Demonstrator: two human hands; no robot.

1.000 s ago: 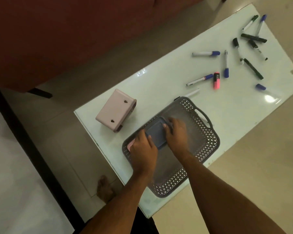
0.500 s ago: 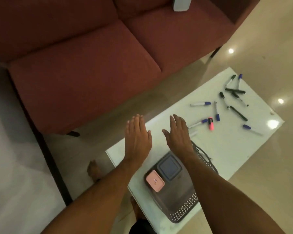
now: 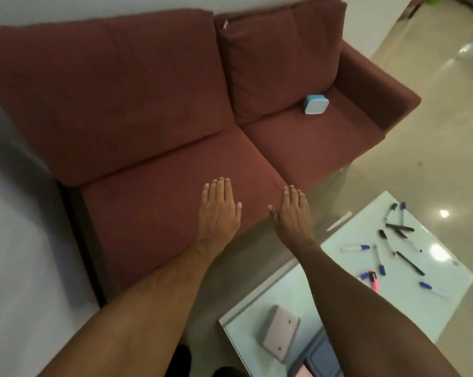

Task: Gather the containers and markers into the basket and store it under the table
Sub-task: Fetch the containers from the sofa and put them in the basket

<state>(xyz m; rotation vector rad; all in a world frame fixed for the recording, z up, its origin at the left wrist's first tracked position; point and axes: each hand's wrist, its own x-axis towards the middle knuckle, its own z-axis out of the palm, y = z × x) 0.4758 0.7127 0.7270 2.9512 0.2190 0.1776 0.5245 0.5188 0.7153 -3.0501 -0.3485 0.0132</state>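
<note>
Head view, only one. Left hand and right hand both flat, fingers straight and together, holding nothing, raised over the front of the maroon sofa, not touching it as far as can be told.

Glass-top desk at 4 to 5 o'clock. Pink container lies on its side near the desk's near-left corner, at 5 o'clock, two small holes visible on its face. Grey basket at the bottom edge, mostly hidden under the right forearm; a blue-grey lidded container and a bit of pink sit in it.

Markers scattered at 3 to 4 o'clock on the far half of the desk: blue-capped markers, black and green ones in a loose pile, a pink highlighter, one blue-capped marker apart toward the desk edge. None in the basket that can be seen.

Small blue-and-white box on the right sofa seat at 1 o'clock, possibly another container to fetch.

Handling guess: the pink container looks like light, rigid plastic, so grip across its short sides. Markers are light, smooth, likely to roll on glass; pinch mid-barrel or sweep several together. The basket looks stiff, perforated; take by its handles. Glass top: set things down softly.
</note>
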